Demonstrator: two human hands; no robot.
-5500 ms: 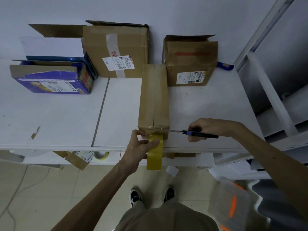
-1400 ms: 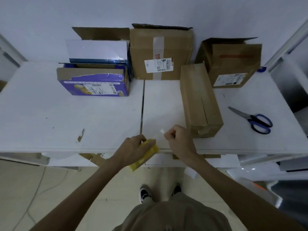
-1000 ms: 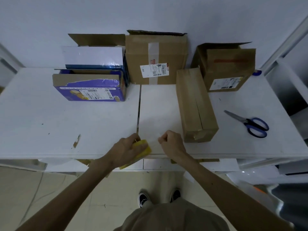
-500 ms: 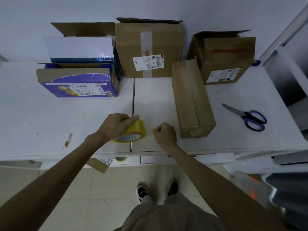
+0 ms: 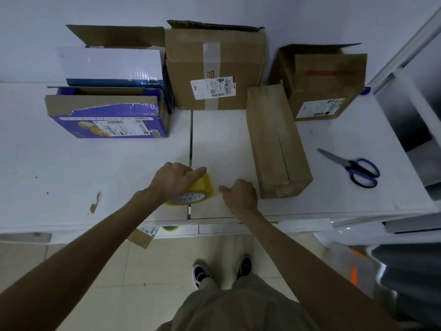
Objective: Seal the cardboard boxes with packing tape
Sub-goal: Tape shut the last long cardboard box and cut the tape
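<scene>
While your left hand (image 5: 175,181) clamps the yellow tape roll (image 5: 201,191), the long brown cardboard box (image 5: 274,139) beside your curled right hand (image 5: 239,195) points away.

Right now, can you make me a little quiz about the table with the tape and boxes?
1. True or false: the scissors lie to the right of the long box.
2. Which hand grips the tape? A. left B. right
3. Fill in: the scissors' handles are ____.

Key: 1 true. 2 A, the left hand. 3 blue.
</scene>
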